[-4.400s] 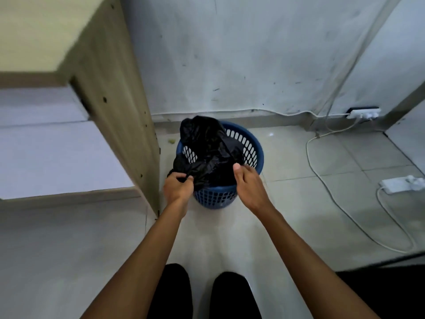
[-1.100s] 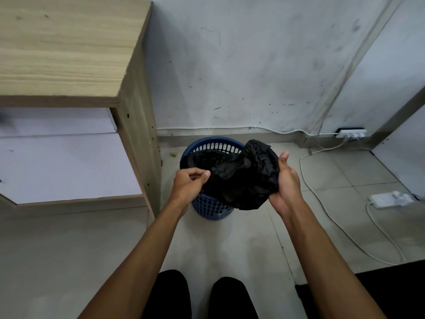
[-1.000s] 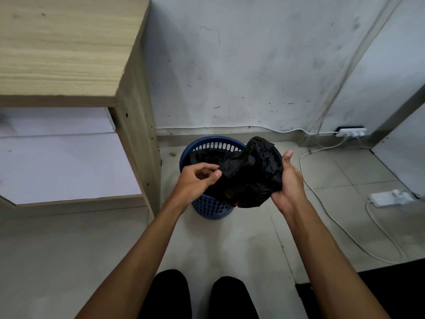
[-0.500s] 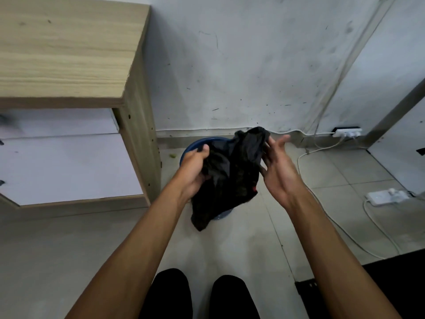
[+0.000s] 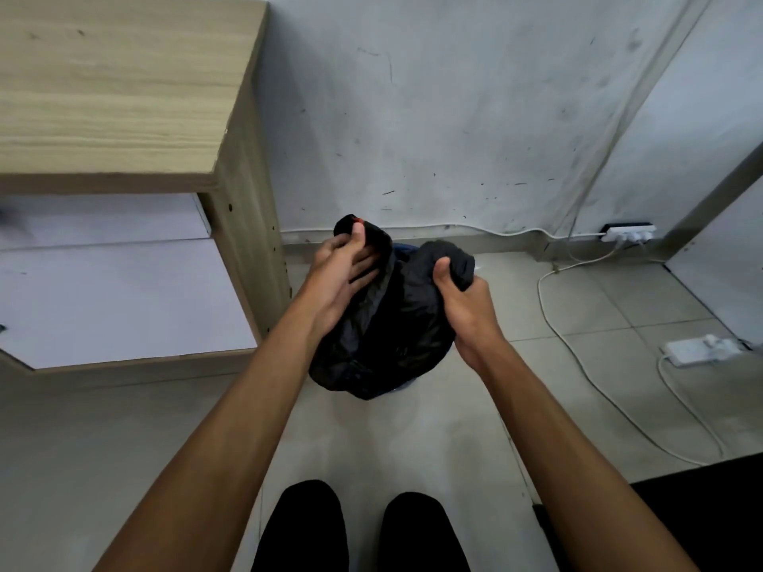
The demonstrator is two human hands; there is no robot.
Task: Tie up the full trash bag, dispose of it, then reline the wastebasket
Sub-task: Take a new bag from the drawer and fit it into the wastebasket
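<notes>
Desk (image 5: 115, 88) on the left, wall behind, tiled floor (image 5: 413, 447) below, power strip (image 5: 697, 350) and cable on the right.

Black trash bag (image 5: 384, 324) held up in mid-air, dead centre ahead, hanging between both hands; long axis roughly vertical, belly sagging down. Hides almost all of the wastebasket (image 5: 402, 250) directly behind and below it: only a sliver of blue rim showing at the top, another hint at the bottom edge.

Left hand (image 5: 342, 274) clamped on the upper-left ear of the bag mouth, thumb up over the plastic. Right hand (image 5: 462, 299) fisted round the upper-right ear, thumb on top. Hands apart, one ear each, about level, left slightly higher and further forward. Equal reach, neither nearer.

Probably mid-tie: ears gathered, not yet crossed, no knot visible. Next move likely needs the two ears brought across each other over the bag's centreline. Slack plastic, likely to slip if grip loosens.
</notes>
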